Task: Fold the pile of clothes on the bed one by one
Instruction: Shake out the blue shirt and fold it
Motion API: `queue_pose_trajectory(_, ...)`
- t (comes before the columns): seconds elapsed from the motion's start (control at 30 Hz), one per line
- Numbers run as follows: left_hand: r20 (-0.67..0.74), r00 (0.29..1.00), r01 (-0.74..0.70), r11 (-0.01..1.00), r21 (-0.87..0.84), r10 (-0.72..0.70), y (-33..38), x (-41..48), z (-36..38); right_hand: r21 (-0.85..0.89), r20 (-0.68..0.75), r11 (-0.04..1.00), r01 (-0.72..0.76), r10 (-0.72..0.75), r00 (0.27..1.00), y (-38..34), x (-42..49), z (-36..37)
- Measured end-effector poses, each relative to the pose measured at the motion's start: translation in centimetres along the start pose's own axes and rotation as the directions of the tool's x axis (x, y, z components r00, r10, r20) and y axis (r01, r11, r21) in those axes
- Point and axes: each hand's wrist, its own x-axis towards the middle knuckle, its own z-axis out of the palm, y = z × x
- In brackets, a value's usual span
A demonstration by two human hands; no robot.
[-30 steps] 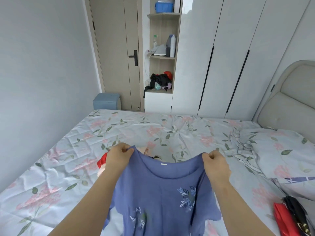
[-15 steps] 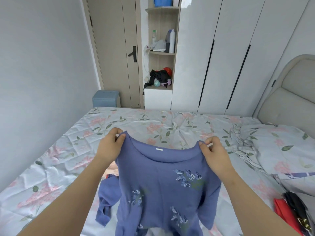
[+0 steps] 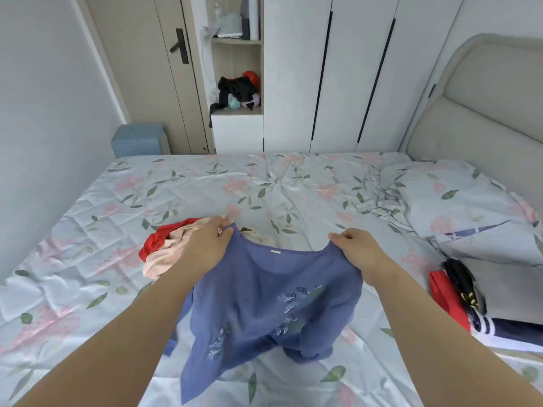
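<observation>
Head view: the left hand point(image 3: 207, 245) pinches one shoulder of the blue top point(image 3: 264, 304) between thumb and curled fingers, and the right hand point(image 3: 357, 252) pinches the other shoulder in the same way; neither hand is released. The top hangs from these two points over the near part of the bed point(image 3: 191, 189). Its neckline sags between the hands and its lower part touches the floral sheet. Risk 1: the lower right portion is bunched on the sheet. If the garment is laid down as it stands, that bunch is likely to be trapped underneath and crease the fold. Risk 2: one sleeve hangs behind the left forearm and may tuck under the body panel unnoticed. Risk 3: the unfolded pile point(image 3: 164, 248), red and pale pink items, lies just beyond the left hand. Laying the top forward could drape it over the pile and drag items along. Risk 4: each grip is a light pinch at the fabric edge. A sharp shake could pull one shoulder free and let the top collapse lopsided. A stack of garments point(image 3: 452, 292) lies well apart at the right, below the pillow point(image 3: 458, 198).
</observation>
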Motion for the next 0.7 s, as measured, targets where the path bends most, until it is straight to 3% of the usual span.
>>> queue_pose_trajectory(0.2,0.106,0.994,-0.001,0.999,-0.053,0.007,2.2,-0.5,4.8,0.322,-0.175,0.933,-0.160,0.225,0.958,3.2,-1.6,-2.7)
queue_pose_trajectory(0.43,0.175,0.977,-0.065,0.952,-0.299,0.122,8.2,-1.0,8.9,0.512,-0.383,0.855,-0.084,0.315,0.869,4.5,-3.7,-8.1)
queue_pose_trajectory(0.53,0.137,0.974,-0.097,0.882,-0.461,0.179,11.2,-1.0,9.3,0.615,-0.478,0.785,0.077,0.293,0.828,3.3,-5.6,-10.0)
queue_pose_trajectory(0.63,0.064,0.977,-0.108,0.728,-0.677,0.204,14.1,-1.1,8.9,0.615,-0.666,0.703,0.358,0.219,0.713,1.4,-7.7,-11.9)
queue_pose_trajectory(0.7,0.076,0.970,-0.120,0.725,-0.678,0.232,15.0,-1.1,9.2,0.571,-0.707,0.715,0.404,0.179,0.684,1.2,-8.5,-12.7)
